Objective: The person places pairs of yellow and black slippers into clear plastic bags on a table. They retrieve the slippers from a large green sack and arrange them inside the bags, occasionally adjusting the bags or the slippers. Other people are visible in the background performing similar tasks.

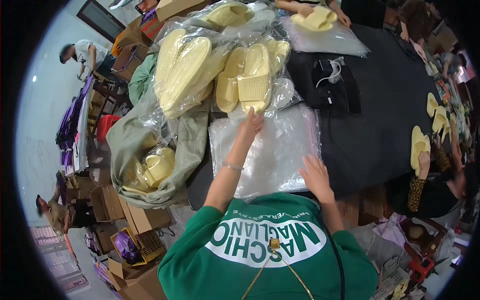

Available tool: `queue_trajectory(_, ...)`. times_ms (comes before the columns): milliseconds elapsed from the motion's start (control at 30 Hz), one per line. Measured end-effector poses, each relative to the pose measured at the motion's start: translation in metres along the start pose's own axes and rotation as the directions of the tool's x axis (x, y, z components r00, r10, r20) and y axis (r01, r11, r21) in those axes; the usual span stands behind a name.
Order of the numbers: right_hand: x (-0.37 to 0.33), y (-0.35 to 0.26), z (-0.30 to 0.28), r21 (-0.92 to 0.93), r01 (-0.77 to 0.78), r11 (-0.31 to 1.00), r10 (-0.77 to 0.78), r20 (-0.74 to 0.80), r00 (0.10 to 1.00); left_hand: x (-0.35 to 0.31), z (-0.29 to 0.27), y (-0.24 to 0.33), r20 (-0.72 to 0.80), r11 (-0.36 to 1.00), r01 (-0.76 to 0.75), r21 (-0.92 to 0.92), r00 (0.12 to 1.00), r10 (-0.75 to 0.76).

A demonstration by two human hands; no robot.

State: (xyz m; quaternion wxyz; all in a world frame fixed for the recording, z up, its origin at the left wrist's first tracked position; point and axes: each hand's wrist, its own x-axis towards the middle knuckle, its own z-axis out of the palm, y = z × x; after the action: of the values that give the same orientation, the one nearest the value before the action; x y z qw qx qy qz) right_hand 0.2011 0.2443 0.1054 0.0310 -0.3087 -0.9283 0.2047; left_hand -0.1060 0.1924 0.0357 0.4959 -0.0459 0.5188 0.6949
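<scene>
My left hand (251,123) reaches forward over the stack of clear plastic bags (265,155). Its fingers are closed at the near end of a pale yellow slipper (255,70), one of a pair lying side by side. The second slipper (229,82) of that pair lies just to its left. My right hand (316,175) rests open, fingers spread, at the right edge of the bag stack and holds nothing. Beyond my left hand rises a heap of bagged yellow slippers (182,67), their clear wrapping shiny and crumpled.
On the left, a grey-green sack (192,145) holds more bagged slippers (159,167). A black device with a white cable (327,75) stands on the dark table (370,135). Across it, a co-worker handles slippers (314,19) over another bag stack (327,40); another holds a slipper (419,145) at right.
</scene>
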Motion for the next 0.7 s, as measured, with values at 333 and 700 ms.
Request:
queue_trajectory(333,-0.013,0.011,0.01,0.038,-0.014,0.999,0.009,0.115,0.993,0.026,0.019,-0.006,-0.169,0.922,-0.057,-0.382,0.986,-0.009)
queue_trajectory(700,0.009,0.026,0.002,0.196,-0.08,0.977,0.079,0.011,0.997,-0.168,-0.051,-0.011,-0.035,0.933,-0.348,-0.088,0.937,0.347)
